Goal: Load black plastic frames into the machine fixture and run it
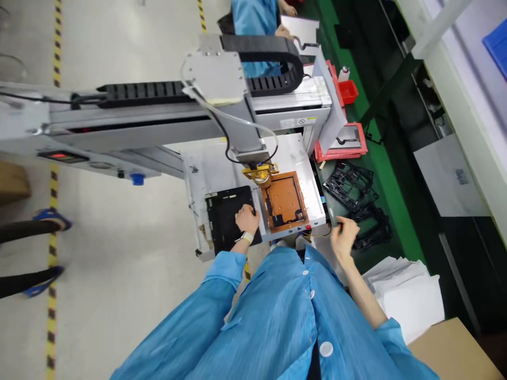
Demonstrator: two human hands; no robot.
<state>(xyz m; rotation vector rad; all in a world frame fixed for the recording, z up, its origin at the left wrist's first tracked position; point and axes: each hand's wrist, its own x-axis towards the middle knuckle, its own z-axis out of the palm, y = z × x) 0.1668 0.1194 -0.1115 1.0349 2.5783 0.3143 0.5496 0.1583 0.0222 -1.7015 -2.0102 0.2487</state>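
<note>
Two bare hands belong to the wearer; the left hand (247, 218) rests on one black panel (227, 219), its fingers curled near the panel's right edge, though whether they grip it cannot be told; the right hand (344, 236) is raised just beside the bench, fingers bent in, and whether they hold anything cannot be told.

The one black panel lies on the white machine bed (293, 150), to the left of one orange fixture (287, 199); one black frame (279, 219) sits in that fixture, with one machine head (262, 177) at its far edge; one red button (308, 227) is on the bed's near side.

Two heaps of black frames, a farther heap (350, 184) and a nearer heap (371, 228), lie on the green bench (390, 211), too tangled to count; beyond are one red bin (348, 92) and one white bottle (344, 74); one co-worker (255, 21) in blue is at the far end.
</note>
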